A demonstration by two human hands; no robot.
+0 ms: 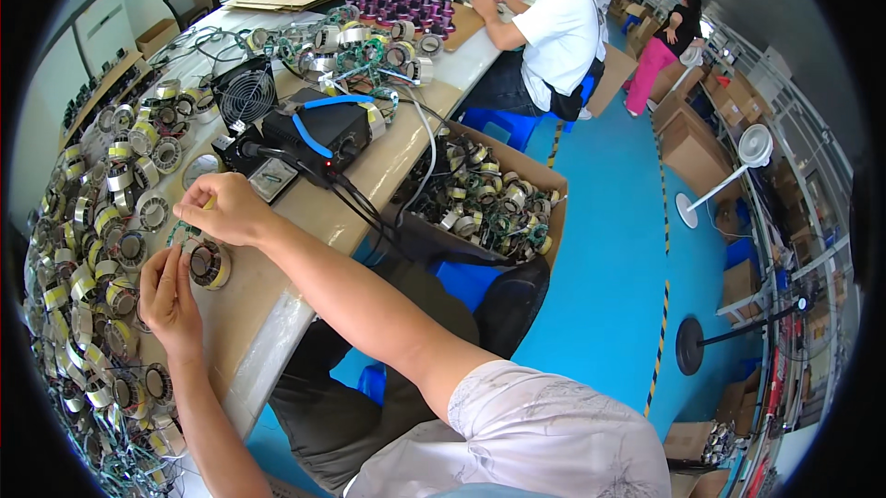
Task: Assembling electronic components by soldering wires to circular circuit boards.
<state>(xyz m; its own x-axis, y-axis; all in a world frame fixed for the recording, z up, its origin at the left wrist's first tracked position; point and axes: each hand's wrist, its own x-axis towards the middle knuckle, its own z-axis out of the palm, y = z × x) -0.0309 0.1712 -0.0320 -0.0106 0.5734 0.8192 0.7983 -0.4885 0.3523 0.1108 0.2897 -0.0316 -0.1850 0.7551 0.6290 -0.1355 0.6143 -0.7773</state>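
Note:
My right hand (226, 210) is closed with the fingers pinched around a thin yellow piece (210, 204), its kind mostly hidden by the fingers. Just below it, my left hand (169, 300) has its fingertips pinched at thin green wires (175, 232). Those wires run beside a ring-shaped motor stator (210, 265) with dark windings and a yellow outer band. The stator lies on the table against my left fingers. Heaped to the left are several similar stators (118, 180), with white and yellow bands and loose wires.
A black box with a knob (318, 133), blue-handled pliers (312, 132), a fan unit (247, 95) and a small metal tray (272, 179) stand beyond my hands. A carton of wired stators (494, 193) sits right of the table (369, 186). A seated person (563, 32) works farther along.

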